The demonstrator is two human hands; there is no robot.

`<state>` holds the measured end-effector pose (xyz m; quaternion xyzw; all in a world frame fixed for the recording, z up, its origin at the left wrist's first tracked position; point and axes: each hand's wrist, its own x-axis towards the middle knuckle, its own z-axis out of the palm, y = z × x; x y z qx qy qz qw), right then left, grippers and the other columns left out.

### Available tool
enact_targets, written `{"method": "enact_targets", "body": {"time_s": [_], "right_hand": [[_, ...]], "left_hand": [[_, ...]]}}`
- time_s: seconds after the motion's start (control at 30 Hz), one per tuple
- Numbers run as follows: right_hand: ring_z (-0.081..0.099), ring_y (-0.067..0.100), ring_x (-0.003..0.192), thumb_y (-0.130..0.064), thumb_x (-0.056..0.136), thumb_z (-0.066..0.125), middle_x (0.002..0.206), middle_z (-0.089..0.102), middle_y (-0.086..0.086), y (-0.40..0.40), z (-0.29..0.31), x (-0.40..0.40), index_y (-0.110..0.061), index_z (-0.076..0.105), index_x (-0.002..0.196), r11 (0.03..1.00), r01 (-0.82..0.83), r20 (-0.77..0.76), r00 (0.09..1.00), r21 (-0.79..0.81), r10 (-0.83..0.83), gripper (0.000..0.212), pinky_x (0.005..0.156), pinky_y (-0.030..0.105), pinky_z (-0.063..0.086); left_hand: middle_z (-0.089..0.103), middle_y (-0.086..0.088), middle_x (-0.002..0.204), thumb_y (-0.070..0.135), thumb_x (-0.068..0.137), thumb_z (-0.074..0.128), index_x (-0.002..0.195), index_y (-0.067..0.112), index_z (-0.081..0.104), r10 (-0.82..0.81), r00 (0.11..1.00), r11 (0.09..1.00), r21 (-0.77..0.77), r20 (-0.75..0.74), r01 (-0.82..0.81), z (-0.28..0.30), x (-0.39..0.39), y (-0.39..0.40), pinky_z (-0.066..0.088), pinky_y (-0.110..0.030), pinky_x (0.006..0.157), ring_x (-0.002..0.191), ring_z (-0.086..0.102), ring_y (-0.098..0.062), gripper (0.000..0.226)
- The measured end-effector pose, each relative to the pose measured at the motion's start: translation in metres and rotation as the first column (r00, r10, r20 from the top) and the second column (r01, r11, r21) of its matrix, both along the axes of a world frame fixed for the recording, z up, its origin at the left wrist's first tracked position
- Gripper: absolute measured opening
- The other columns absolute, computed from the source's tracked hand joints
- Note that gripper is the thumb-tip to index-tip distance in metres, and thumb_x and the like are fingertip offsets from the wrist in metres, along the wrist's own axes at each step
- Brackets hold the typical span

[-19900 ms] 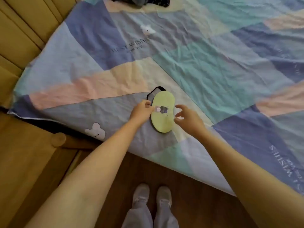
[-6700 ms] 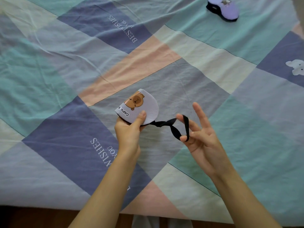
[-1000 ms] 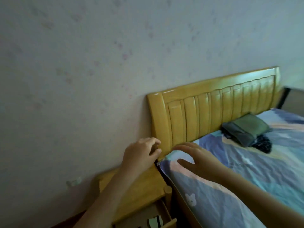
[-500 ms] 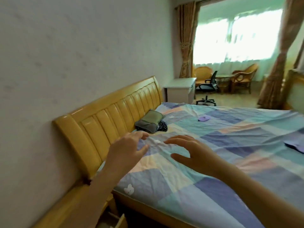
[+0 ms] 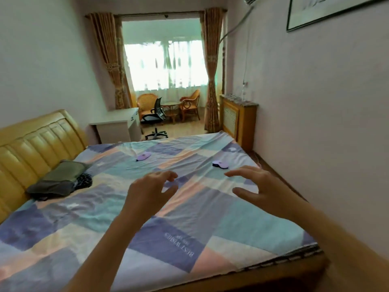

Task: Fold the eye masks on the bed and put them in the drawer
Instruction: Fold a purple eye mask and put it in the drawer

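Note:
Two purple eye masks lie on the far part of the patchwork bed sheet (image 5: 88, 218): one eye mask (image 5: 143, 156) toward the far left, the other eye mask (image 5: 220, 164) with a dark underside toward the far right. My left hand (image 5: 148, 194) and my right hand (image 5: 260, 189) hover above the middle of the bed, both empty, fingers spread and slightly curled. The right-hand mask lies just beyond my right fingertips in the view. The drawer is out of view.
A yellow wooden headboard (image 5: 35, 142) runs along the left. Folded dark clothes (image 5: 60, 180) lie beside it. A white desk (image 5: 117, 128), an office chair (image 5: 155, 116) and wicker chairs stand beyond the bed. A wall is close on the right.
My view has swung right from the headboard and nightstand to face across the whole bed. Both empty hands have stayed raised in front of me.

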<state>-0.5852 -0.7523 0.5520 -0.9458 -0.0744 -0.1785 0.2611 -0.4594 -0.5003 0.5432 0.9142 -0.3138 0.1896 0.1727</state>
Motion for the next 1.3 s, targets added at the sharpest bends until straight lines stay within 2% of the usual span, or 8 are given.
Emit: {"method": "enact_targets", "body": {"time_s": [0.17, 0.33, 0.43, 0.7, 0.83, 0.9, 1.17, 1.3], "right_hand": [[0.057, -0.001, 0.111, -0.046, 0.085, 0.058, 0.124, 0.060, -0.019, -0.127, -0.002, -0.047, -0.049, 0.050, 0.121, 0.985, 0.174, -0.038, 0.984, 0.010, -0.173, 0.037, 0.093, 0.029, 0.050], [0.055, -0.004, 0.111, -0.030, 0.086, 0.064, 0.120, 0.059, -0.023, -0.247, -0.006, -0.069, -0.036, 0.058, 0.119, 0.946, 0.321, -0.053, 0.946, 0.039, -0.319, 0.033, 0.095, 0.028, 0.047], [0.055, -0.003, 0.112, -0.040, 0.084, 0.058, 0.121, 0.060, -0.024, -0.326, -0.009, -0.065, -0.039, 0.056, 0.120, 0.927, 0.374, -0.060, 0.926, 0.018, -0.372, 0.036, 0.097, 0.028, 0.047], [0.052, -0.005, 0.113, -0.033, 0.090, 0.059, 0.117, 0.058, -0.026, -0.534, 0.006, -0.075, -0.038, 0.057, 0.120, 0.860, 0.506, -0.074, 0.857, -0.068, -0.510, 0.030, 0.098, 0.028, 0.045], [0.053, -0.001, 0.114, -0.035, 0.090, 0.057, 0.120, 0.059, -0.021, -0.636, 0.016, -0.096, -0.038, 0.057, 0.120, 0.810, 0.570, -0.064, 0.811, -0.138, -0.582, 0.030, 0.096, 0.029, 0.046], [0.054, 0.000, 0.113, -0.034, 0.090, 0.057, 0.119, 0.060, -0.020, -0.687, 0.014, -0.097, -0.037, 0.057, 0.120, 0.802, 0.576, -0.061, 0.805, -0.158, -0.590, 0.030, 0.095, 0.028, 0.046], [0.053, -0.002, 0.113, -0.031, 0.090, 0.059, 0.116, 0.061, -0.022, -0.884, -0.010, -0.032, -0.034, 0.060, 0.118, 0.911, 0.398, -0.116, 0.905, -0.107, -0.409, 0.028, 0.097, 0.027, 0.045], [0.055, 0.001, 0.111, -0.029, 0.090, 0.059, 0.116, 0.062, -0.019, -0.941, -0.010, 0.034, -0.034, 0.059, 0.119, 0.968, 0.236, -0.156, 0.956, -0.090, -0.247, 0.029, 0.096, 0.026, 0.045]], "left_hand": [[0.066, 0.017, 0.101, 0.044, 0.086, 0.062, 0.108, 0.037, 0.063, -0.117, 0.991, 0.993, -0.038, -0.067, 0.114, -0.008, -0.007, -0.141, 0.043, -0.027, 0.069, 0.096, 0.065, -0.015, 0.024], [0.063, 0.020, 0.105, 0.046, 0.087, 0.058, 0.111, 0.038, 0.061, -0.202, 0.969, 0.979, -0.004, -0.141, 0.203, -0.028, 0.011, -0.282, 0.041, -0.025, 0.070, 0.101, 0.062, -0.009, 0.025], [0.064, 0.020, 0.107, 0.046, 0.087, 0.059, 0.110, 0.040, 0.062, -0.227, 0.967, 0.974, -0.003, -0.113, 0.228, -0.043, 0.025, -0.368, 0.043, -0.025, 0.068, 0.101, 0.063, -0.009, 0.024], [0.069, 0.010, 0.106, 0.036, 0.087, 0.061, 0.106, 0.030, 0.065, -0.397, 0.912, 0.916, 0.019, -0.106, 0.401, -0.056, 0.037, -0.626, 0.049, -0.027, 0.068, 0.094, 0.066, -0.014, 0.020], [0.065, 0.009, 0.114, 0.041, 0.092, 0.050, 0.115, 0.032, 0.061, -0.490, 0.861, 0.863, 0.062, -0.135, 0.501, -0.037, 0.025, -0.756, 0.050, -0.032, 0.082, 0.096, 0.061, -0.013, 0.027], [0.065, 0.013, 0.113, 0.046, 0.091, 0.051, 0.116, 0.034, 0.060, -0.502, 0.855, 0.858, 0.047, -0.129, 0.511, -0.034, 0.023, -0.809, 0.048, -0.031, 0.080, 0.095, 0.059, -0.009, 0.029], [0.065, 0.010, 0.116, 0.041, 0.092, 0.052, 0.115, 0.032, 0.062, -0.268, 0.947, 0.961, 0.021, -0.179, 0.276, -0.050, 0.042, -0.951, 0.042, -0.028, 0.078, 0.102, 0.059, -0.013, 0.027], [0.067, 0.011, 0.109, 0.048, 0.090, 0.050, 0.109, 0.034, 0.063, -0.126, 0.977, 0.989, 0.057, -0.170, 0.137, -0.054, 0.072, -0.975, 0.050, -0.031, 0.078, 0.097, 0.062, -0.013, 0.027]]}}
